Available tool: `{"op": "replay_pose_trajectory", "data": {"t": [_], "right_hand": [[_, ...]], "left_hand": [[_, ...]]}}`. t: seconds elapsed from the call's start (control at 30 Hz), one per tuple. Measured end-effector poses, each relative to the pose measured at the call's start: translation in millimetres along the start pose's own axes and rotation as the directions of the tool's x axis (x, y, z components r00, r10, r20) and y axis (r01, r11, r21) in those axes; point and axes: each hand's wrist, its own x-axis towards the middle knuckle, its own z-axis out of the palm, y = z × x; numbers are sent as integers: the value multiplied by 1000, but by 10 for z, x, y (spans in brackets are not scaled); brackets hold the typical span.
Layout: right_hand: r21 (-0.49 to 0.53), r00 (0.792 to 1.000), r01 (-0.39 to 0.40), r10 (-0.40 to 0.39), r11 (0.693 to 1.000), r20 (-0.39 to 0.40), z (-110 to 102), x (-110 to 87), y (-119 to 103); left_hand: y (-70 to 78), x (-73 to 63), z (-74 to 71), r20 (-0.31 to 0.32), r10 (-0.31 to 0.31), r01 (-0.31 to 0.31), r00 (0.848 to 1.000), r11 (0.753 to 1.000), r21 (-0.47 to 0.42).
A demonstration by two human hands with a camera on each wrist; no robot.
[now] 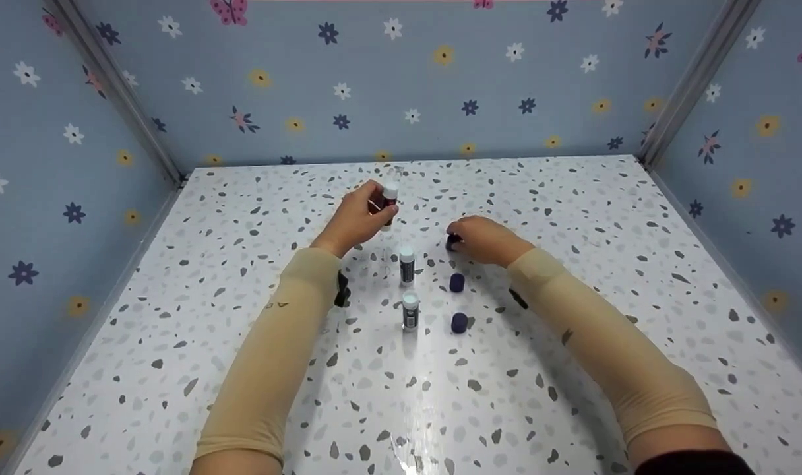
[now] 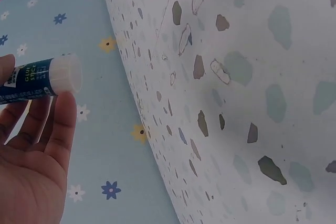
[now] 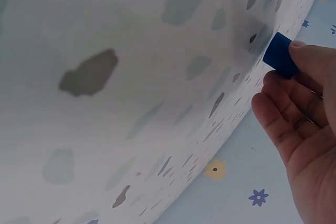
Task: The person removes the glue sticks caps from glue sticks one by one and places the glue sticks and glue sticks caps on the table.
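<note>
My left hand [image 1: 358, 216] grips an uncapped glue stick [image 2: 32, 81] between thumb and fingers, its whitish end showing and dark label turned to the left wrist camera. In the head view this glue stick [image 1: 390, 195] is held upright near the table's middle. To the right, my right hand [image 1: 485, 239] pinches a dark blue cap [image 3: 280, 55] by its side, at or close to the tabletop. Nearer to me, two more uncapped glue sticks, one [image 1: 407, 267] behind the other [image 1: 410, 313], stand upright. Beside them sit two dark caps, a farther one [image 1: 457, 283] and a nearer one [image 1: 459, 322].
A white speckled table [image 1: 243, 369] carries everything. Blue flower-patterned panels enclose it at the back [image 1: 407, 79], left [image 1: 38, 218] and right [image 1: 757, 178], with grey posts at the corners. Both forearms, in tan sleeves, flank the standing glue sticks and caps.
</note>
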Motion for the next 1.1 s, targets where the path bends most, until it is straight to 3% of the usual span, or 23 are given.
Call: {"op": "replay_pose_trajectory", "data": {"t": [0.63,0.8,1.1], "right_hand": [[15,997,-68,68,998,47,-10,-46,62],[24,998,-53,53,998,20,-51,-88,74],[38,999,-40,40,998,-6,-74,-126,94]], "left_hand": [[-32,73,117,46,-51,53,998,998,-47],[-51,94,156,56,-73,75,996,996,-38],[-121,133,223,47,-59,59,997,998,-5]]}}
